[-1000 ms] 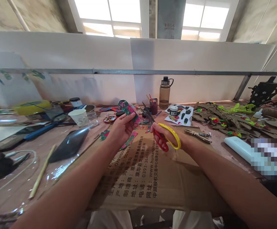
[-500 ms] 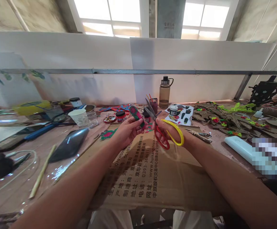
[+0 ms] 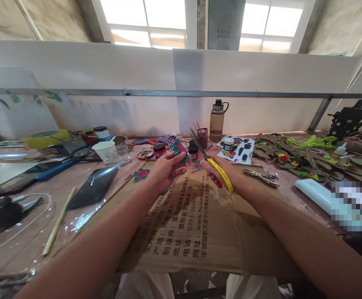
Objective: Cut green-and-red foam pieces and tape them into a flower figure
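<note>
My left hand (image 3: pixel 168 170) pinches a small painted piece (image 3: pixel 176 145), green with pink patches, between thumb and fingers. My right hand (image 3: pixel 218 174) is wrapped round the handles of a pair of scissors (image 3: pixel 220 172), one yellow and one red. The dark blades point up and left and look blurred, to the right of the painted piece and apart from it. Under both hands lies a cardboard sheet (image 3: pixel 224 241) with printed Chinese text. Another green and pink piece (image 3: pixel 141 174) rests at its left edge.
Behind my hands stand red paint jars (image 3: pixel 159 150), a water bottle (image 3: pixel 217 120) and a white jar (image 3: pixel 228 143) on painted paper. A paper cup (image 3: pixel 104 153) and a dark phone-like slab (image 3: pixel 93 189) lie left. At right are pliers (image 3: pixel 261 177) and brown cut pieces (image 3: pixel 280 153).
The scissors have turned in my right hand, so the yellow handle now shows edge-on and covers most of the red one. The painted piece has tilted, showing more of its patterned face.
</note>
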`<action>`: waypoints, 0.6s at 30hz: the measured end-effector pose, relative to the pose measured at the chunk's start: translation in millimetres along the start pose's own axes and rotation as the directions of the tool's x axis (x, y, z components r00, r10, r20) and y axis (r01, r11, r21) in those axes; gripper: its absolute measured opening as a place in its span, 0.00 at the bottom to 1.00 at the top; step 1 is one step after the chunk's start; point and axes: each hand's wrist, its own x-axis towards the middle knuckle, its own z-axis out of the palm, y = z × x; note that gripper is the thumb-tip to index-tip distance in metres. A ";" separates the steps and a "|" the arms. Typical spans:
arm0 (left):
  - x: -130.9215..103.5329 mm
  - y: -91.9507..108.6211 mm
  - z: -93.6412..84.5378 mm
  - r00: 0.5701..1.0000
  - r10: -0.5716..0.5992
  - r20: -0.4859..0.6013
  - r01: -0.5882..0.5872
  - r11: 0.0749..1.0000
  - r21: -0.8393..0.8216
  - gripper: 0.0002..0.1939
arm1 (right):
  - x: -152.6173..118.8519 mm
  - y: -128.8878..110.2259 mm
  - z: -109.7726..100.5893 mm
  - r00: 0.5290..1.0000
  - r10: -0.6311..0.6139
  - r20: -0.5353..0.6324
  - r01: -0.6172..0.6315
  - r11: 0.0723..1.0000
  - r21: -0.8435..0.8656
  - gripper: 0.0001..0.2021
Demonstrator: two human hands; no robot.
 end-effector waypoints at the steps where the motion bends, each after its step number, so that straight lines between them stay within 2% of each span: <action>1: -0.8 -1.4 -0.3 0.999 -0.020 0.037 0.019 1.000 0.011 0.08 | 0.2 1.0 0.7 0.999 -0.003 -0.046 0.006 0.998 0.057 0.19; 5: -3.8 -8.7 0.1 0.975 -0.075 0.209 0.069 0.997 0.039 0.11 | 1.9 3.1 4.0 0.976 -0.123 -0.182 0.151 0.977 0.150 0.17; 9: -5.3 -14.5 0.9 0.950 -0.067 0.306 0.038 0.995 0.097 0.13 | 1.3 0.4 8.8 0.979 -0.146 -0.139 0.175 0.959 0.223 0.16; 12: -3.8 -13.5 -0.3 0.962 -0.034 0.272 0.013 0.997 0.075 0.11 | 0.2 -1.4 7.2 0.981 -0.107 -0.159 0.130 0.982 0.137 0.14; 14: -1.2 -10.5 -2.1 0.979 -0.008 0.202 0.004 1.000 0.023 0.09 | -0.2 -2.4 1.3 0.987 -0.083 -0.141 0.094 0.993 0.075 0.14; 16: 2.3 -7.1 -4.1 0.995 0.012 0.103 -0.008 0.999 -0.038 0.08 | -0.8 -4.3 -7.5 0.997 -0.078 -0.016 0.079 0.996 0.031 0.14; 18: 5.8 -4.8 -5.4 0.999 0.014 0.032 -0.011 0.997 -0.076 0.08 | -2.1 -7.6 -16.0 0.981 -0.101 0.166 0.105 0.994 -0.012 0.13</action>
